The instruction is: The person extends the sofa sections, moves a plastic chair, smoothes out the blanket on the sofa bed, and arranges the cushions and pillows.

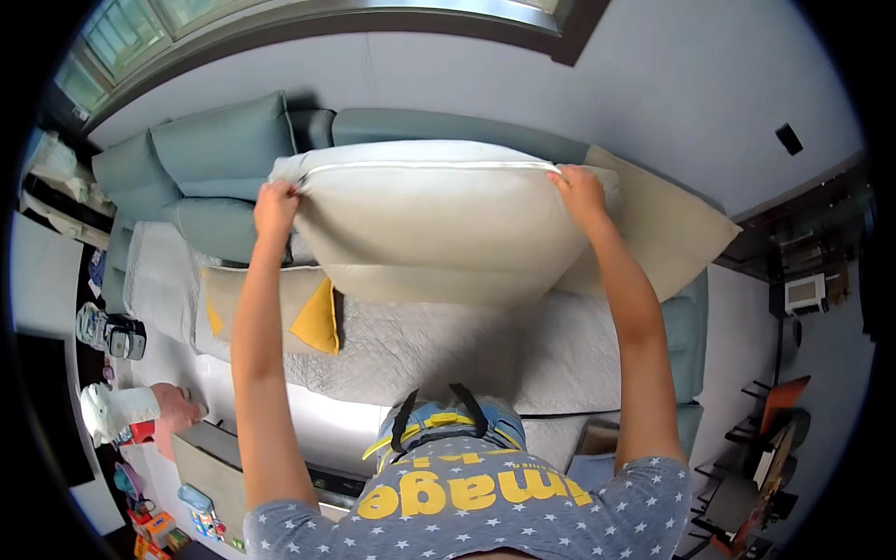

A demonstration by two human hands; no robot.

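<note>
A large off-white cushion [429, 224] with a white seam or zipper along its upper edge is held up over the sofa. My left hand [276, 207] grips its upper left corner, fingers closed on the fabric. At the upper right corner, my right hand [580, 191] pinches the cover. The cushion hangs between both hands, its lower edge above the grey quilted sofa cover [411, 350]. Below my left hand lies a beige pillow [266, 285] with yellow corners. Behind my right hand, a beige cushion [663, 224] leans on the sofa back.
Blue-green cushions [224, 140] line the sofa back [457, 124] at the left. A low table [210, 467] stands at the lower left, near a white plush toy [117, 413]. Dark chairs [733, 504] and a table are at the lower right.
</note>
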